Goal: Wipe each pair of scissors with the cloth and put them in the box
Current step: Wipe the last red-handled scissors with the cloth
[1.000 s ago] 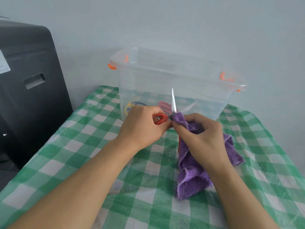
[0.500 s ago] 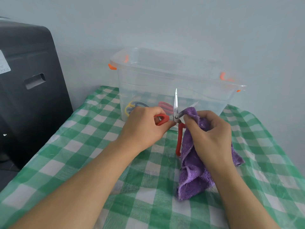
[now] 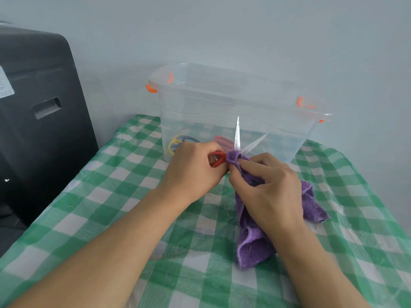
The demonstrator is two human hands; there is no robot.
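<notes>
Left hand (image 3: 191, 172) grips the red handle of my scissors (image 3: 237, 138), blades spread, just in front of the clear box (image 3: 233, 121). Right hand (image 3: 266, 187) pinches the purple cloth (image 3: 251, 241) around the blades' base, over the checked counter (image 3: 106, 201).

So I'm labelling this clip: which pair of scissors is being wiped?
In front of the clear box, between both hands, are the red-handled scissors. Their blades are spread open above the purple cloth; the other pairs lie inside the box.
</notes>
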